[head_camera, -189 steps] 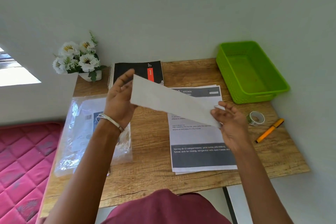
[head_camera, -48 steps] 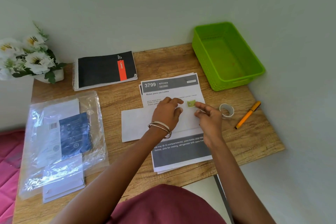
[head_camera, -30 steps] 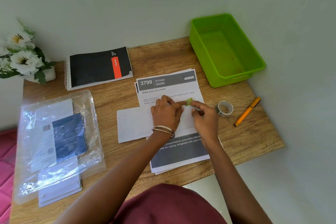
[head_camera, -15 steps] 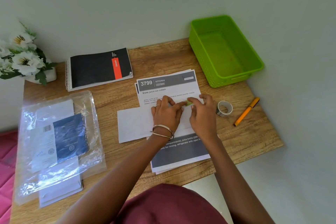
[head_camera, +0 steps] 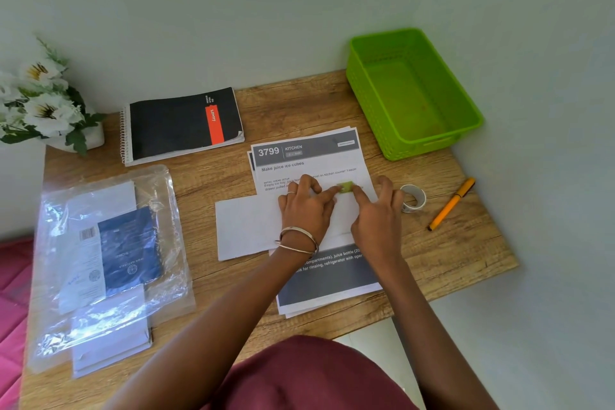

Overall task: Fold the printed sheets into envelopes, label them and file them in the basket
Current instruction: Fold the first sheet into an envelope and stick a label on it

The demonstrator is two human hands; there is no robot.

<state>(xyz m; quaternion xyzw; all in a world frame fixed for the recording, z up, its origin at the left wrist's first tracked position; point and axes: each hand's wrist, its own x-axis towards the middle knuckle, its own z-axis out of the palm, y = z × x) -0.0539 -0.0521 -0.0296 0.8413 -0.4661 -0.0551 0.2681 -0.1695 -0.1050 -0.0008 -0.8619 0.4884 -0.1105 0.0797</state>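
Note:
A folded white sheet [head_camera: 246, 226] lies flat across the stack of printed sheets [head_camera: 309, 156] in the middle of the desk. A small green piece of tape [head_camera: 346, 186] sits on the folded sheet's upper edge. My left hand [head_camera: 306, 210] rests on the folded sheet, its index fingertip touching the tape's left end. My right hand [head_camera: 376, 220] presses the tape's right end with its index fingertip, the other fingers spread. The green basket [head_camera: 416, 146] stands at the back right with nothing in it.
A tape roll [head_camera: 414, 198] and an orange pen [head_camera: 451, 205] lie right of my hands. A black spiral notebook [head_camera: 179, 125] lies at the back, flowers [head_camera: 43, 103] at the far left. A clear plastic bag of envelopes [head_camera: 109, 260] covers the desk's left side.
The folded sheet went from held in the air to lying on the stack. The tape piece came down onto its edge, and both index fingers now press it flat.

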